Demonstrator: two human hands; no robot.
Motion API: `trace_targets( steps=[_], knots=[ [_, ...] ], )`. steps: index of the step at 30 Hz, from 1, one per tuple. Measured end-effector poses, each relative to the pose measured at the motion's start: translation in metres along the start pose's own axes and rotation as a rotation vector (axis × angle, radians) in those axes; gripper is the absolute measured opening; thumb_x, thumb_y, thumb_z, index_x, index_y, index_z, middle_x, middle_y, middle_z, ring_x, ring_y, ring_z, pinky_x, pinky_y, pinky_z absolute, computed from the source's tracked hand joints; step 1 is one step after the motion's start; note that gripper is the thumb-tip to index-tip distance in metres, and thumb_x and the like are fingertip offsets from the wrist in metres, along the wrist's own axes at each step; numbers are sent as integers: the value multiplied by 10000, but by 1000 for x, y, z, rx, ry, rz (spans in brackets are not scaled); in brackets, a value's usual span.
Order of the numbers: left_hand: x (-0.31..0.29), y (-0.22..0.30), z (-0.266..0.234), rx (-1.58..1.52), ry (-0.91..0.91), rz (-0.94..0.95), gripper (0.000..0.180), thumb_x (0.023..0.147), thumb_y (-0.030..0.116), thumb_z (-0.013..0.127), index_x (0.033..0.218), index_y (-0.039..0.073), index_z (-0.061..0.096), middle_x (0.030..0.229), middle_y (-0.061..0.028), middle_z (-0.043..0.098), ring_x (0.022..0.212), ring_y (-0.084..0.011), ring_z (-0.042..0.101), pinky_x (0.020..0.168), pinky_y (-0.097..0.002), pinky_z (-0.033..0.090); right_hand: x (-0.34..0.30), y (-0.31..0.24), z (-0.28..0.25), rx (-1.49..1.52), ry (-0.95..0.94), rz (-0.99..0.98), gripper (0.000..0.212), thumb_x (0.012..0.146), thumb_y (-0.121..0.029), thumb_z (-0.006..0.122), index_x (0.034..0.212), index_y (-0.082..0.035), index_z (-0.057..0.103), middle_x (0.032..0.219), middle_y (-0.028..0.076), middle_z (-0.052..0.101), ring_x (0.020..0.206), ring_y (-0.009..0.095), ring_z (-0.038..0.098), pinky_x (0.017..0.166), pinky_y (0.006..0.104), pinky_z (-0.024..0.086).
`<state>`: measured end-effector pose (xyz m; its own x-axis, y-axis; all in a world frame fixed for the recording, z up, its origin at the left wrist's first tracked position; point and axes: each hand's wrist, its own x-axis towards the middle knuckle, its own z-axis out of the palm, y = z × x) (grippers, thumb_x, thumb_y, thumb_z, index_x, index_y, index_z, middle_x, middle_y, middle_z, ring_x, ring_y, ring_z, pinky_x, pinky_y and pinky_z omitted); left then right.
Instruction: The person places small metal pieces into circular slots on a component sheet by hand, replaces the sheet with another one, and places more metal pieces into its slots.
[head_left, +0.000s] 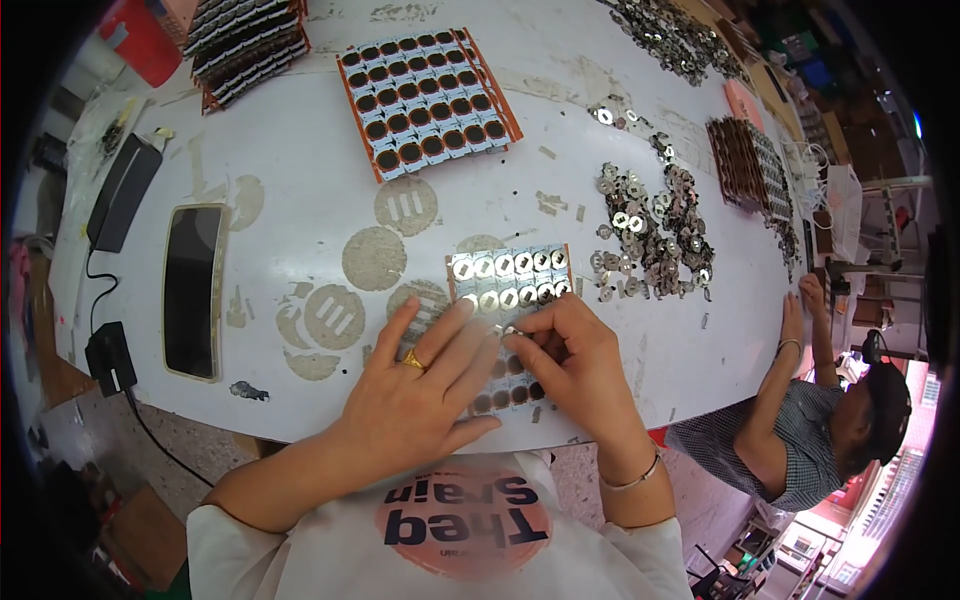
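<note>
The right hand (578,352) pinches a metal disc (511,331) beside the open left hand (405,400), likely filling the circuit board (507,280), needing neat lining-up.

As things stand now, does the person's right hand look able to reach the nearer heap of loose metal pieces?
Probably yes: the nearer heap lies ahead and to the right of the right hand, with no tall thing on the table between them, though this hand is at the panel.
</note>
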<state>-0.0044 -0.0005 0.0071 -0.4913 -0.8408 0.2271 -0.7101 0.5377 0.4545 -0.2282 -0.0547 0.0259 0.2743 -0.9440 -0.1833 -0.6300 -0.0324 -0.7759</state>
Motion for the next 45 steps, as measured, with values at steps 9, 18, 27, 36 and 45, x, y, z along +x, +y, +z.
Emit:
trace_targets(
  steps=[9, 18, 27, 36, 45],
  knots=[
    [-2, -2, 4, 24, -5, 4, 740, 831, 549, 829, 1390, 87, 679, 1406, -146, 598, 1473, -330, 478, 1239, -642, 277, 33, 5, -40, -105, 14, -298, 141, 937, 4, 764, 1071, -33, 785, 934, 71, 707, 754, 153, 641, 664, 298, 516],
    [-2, -1, 0, 7, -18, -4, 739, 847, 585, 818, 1394, 112, 665, 1508, -153, 551, 1496, -330, 451, 1249, -618, 259, 113, 28, -68, -730, 290, -460, 333, 891, 12, 674, 1212, -54, 733, 1017, 149, 749, 985, 339, 676, 906, 455, 535],
    [-2, -2, 0, 6, -46, 11, 727, 860, 580, 813, 1384, 101, 660, 1584, -149, 525, 1520, -323, 439, 1251, -634, 250, 77, 21, -76, 230, 159, -98, 233, 945, 44, 724, 1170, -1, 762, 1036, 83, 776, 906, 164, 715, 835, 302, 582],
    [1, 2, -2, 22, -58, -2, 738, 848, 567, 806, 1399, 100, 654, 1578, -160, 523, 1507, -332, 445, 1232, -651, 263, 17, 5, -55, 583, -303, 135, 139, 967, 61, 732, 1096, 12, 744, 962, 15, 709, 835, 63, 660, 759, 224, 550],
    [8, 11, 1, 18, -33, -29, 696, 805, 496, 836, 1334, 71, 682, 1477, -184, 560, 1477, -352, 453, 1224, -603, 304, 6, 0, -31, -15, -159, -127, 161, 967, -40, 701, 1121, -45, 746, 939, 103, 720, 754, 215, 710, 703, 347, 568]
  ],
)
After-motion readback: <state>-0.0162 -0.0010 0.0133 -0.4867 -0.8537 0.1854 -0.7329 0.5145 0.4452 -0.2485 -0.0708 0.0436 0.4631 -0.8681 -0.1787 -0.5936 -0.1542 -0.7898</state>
